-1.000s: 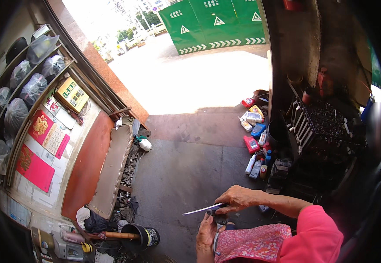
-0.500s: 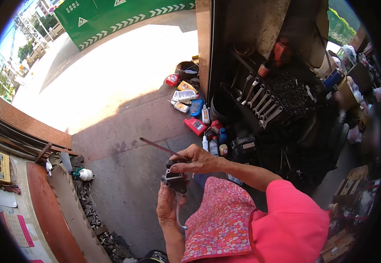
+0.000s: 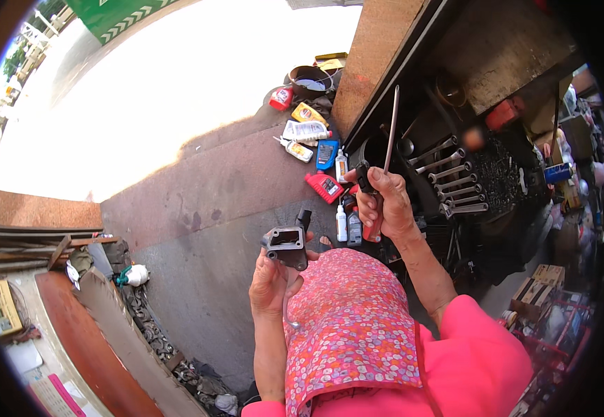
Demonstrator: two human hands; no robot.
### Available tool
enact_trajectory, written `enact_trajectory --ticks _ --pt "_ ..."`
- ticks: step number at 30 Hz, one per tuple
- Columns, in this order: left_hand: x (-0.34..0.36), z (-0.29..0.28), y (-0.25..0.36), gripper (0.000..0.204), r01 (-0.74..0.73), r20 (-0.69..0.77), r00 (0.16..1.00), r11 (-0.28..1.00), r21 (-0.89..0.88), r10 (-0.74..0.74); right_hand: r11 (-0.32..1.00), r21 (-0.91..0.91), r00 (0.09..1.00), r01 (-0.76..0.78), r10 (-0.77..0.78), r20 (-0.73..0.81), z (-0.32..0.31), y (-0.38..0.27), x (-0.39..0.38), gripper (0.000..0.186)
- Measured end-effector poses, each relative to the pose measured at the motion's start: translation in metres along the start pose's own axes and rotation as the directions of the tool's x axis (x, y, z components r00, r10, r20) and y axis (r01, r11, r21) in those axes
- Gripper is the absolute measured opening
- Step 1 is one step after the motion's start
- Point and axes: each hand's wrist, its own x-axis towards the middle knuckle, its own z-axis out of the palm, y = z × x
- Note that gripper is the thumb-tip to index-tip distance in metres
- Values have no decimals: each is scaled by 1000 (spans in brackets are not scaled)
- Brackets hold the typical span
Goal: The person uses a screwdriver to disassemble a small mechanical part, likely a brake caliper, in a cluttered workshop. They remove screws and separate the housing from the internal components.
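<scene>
In my left hand (image 3: 268, 285) is a dark metal housing (image 3: 286, 256) that looks like a brake master cylinder. Its open rectangular chamber faces up, with screw holes at the corners, and a clear thin tube (image 3: 288, 306) hangs below it. My fingers are closed around its lower side. Raised to the right and apart from the housing, my right hand (image 3: 389, 201) grips a long thin rod (image 3: 392, 128), like a screwdriver shaft, which points upward. A small flat black piece (image 3: 363, 177) is pinched in the same hand. The rod's lower end is hidden by my fingers.
Oil bottles (image 3: 326, 187) and a dark bucket (image 3: 310, 82) stand by the door post. Several wrenches (image 3: 455, 184) lie in a row on the dark workbench at right. A brown-edged bench (image 3: 86, 333) runs along the left, with metal parts (image 3: 142, 323) beside it.
My right hand has lifted away from the housing up and to the right, with the rod swung upright and the black piece in it. The housing's chamber now shows open. My view has turned.
</scene>
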Motion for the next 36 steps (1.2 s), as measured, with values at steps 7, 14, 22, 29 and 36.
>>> enact_trajectory --ticks 7,14,22,29,36 --pt "84 -28 93 54 271 28 962 962 -25 -270 977 155 888 148 -62 -456 3 20 19 42" --pt "168 -34 149 54 461 32 883 877 138 -469 923 160 631 350 -106 -768 3 39 -8 48" --pt "253 -24 121 59 622 57 769 765 167 -637 867 150 383 475 -50 -922 -15 39 -25 46" --pt "337 24 37 42 602 -48 709 570 559 -703 809 101 250 579 -58 -966 -44 34 -41 43" --pt "420 40 -56 45 359 -70 663 235 903 -746 738 49 8 673 58 -998 -32 57 -66 46"
